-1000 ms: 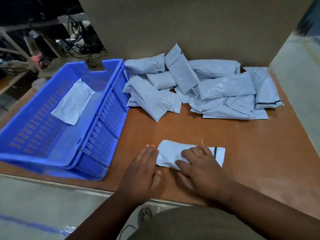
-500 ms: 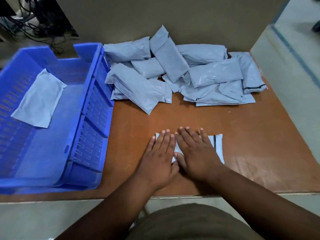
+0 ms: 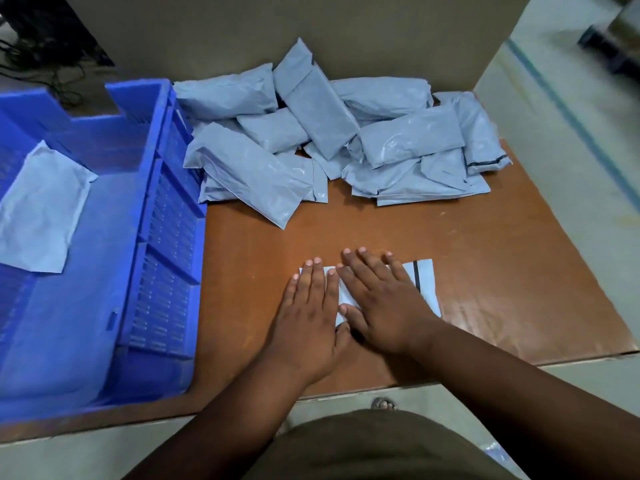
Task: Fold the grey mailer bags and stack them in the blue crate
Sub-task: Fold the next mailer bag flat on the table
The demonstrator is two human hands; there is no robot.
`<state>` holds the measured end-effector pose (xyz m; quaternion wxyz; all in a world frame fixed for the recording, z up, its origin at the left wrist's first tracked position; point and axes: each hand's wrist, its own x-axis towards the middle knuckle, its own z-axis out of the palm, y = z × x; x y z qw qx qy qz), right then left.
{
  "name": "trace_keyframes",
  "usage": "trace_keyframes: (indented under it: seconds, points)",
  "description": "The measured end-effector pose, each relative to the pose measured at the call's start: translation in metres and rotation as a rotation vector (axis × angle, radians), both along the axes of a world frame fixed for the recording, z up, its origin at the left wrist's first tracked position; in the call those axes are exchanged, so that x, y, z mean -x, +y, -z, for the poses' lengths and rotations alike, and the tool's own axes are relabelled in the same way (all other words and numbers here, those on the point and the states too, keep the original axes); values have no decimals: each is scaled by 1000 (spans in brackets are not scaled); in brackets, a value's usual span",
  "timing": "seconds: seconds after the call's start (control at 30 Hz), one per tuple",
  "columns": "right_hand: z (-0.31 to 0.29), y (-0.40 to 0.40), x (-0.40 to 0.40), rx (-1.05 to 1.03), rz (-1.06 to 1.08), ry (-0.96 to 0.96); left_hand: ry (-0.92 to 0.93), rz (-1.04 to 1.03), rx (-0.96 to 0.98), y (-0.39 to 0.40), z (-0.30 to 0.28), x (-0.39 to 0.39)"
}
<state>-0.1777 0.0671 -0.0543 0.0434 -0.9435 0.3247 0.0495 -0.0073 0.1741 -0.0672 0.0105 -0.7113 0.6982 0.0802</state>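
Both hands, left hand (image 3: 309, 318) and right hand (image 3: 382, 304), pressed flat on one grey mailer bag (image 3: 426, 287); one folded bag (image 3: 41, 207) lay in the blue crate (image 3: 166, 216).

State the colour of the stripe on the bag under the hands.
Black stripe, on the pale grey bag; head view.

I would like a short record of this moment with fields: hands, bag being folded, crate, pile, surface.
hands: left hand and right hand press flat, side by side
bag being folded: mailer bag under both palms, black strip showing
crate: blue crate holds one folded bag
pile: unfolded bags heaped behind
surface: brown table
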Motion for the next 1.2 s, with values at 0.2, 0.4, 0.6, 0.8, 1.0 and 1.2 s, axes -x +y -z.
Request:
trace_keyframes:
  seconds: [0.2,0.4,0.6,0.8,1.0,1.2]
  points:
    - [-18,0,15,7,28,-99,73,-26,49,-5,-17,-3]
    - [-16,-1,59,38,149,-96,45,67,95,-31,-27,30]
    - [4,-7,68,-36,179,-91,20,78,52,-52,0,46]
    - [14,-9,67,-37,176,-120,19,68,85,-51,8,46]
    - [17,-9,64,-46,191,-118,49,79,70,-53,7,46]
    - [8,-8,66,-73,172,-89,46,99,26,-51,3,39]
